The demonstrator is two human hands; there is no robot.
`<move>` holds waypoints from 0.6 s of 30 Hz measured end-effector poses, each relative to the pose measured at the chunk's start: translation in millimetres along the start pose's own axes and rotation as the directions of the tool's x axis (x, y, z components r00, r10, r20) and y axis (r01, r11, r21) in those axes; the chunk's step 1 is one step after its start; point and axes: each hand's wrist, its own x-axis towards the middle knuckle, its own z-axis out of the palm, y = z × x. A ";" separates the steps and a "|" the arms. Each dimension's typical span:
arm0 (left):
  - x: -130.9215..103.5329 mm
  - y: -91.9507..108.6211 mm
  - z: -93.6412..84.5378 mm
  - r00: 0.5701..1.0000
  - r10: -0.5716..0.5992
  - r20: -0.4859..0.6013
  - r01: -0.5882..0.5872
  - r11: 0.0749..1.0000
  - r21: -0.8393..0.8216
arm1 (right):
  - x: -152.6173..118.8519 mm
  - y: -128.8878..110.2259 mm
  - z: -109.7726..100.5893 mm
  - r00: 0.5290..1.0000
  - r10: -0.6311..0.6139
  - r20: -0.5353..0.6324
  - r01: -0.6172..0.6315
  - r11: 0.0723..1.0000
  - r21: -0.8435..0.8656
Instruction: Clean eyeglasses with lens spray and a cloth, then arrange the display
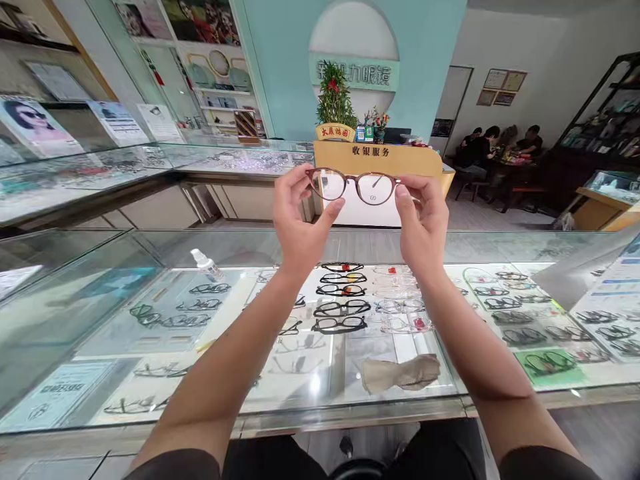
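Note:
A pair of eyeglasses (352, 179) with a thin brown-red frame is held up level in front of me, above the glass display case. My left hand (301, 217) pinches its left end, with the thumb by the lower rim of the left lens. At the other end, my right hand (424, 213) grips the hinge area between thumb and fingers. A small printed mark shows on the right lens. Below, on the case's glass top, lies a crumpled beige cloth (400, 372). A white spray bottle (206, 265) stands farther left.
Rows of eyeglasses (343, 307) lie in the glass case (280, 420) before me. More display counters (150, 193) run along the left. A wooden service counter (390, 155) with a potted plant (334, 100) stands ahead. Several people (483, 150) sit at a table at the back right.

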 end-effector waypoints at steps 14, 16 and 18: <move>-1.9 -0.5 0.1 0.996 -0.069 0.055 0.071 0.997 -0.036 | 1.9 -2.4 -3.5 0.998 0.060 0.027 -0.061 0.998 0.032; -1.8 0.9 0.1 0.996 -0.073 0.056 0.076 0.996 -0.048 | 2.0 -3.7 -3.3 0.996 0.081 0.028 -0.082 0.995 0.059; -1.5 1.9 -0.2 0.995 -0.077 0.058 0.081 0.995 -0.056 | 2.0 -4.8 -3.2 0.995 0.096 0.030 -0.098 0.992 0.081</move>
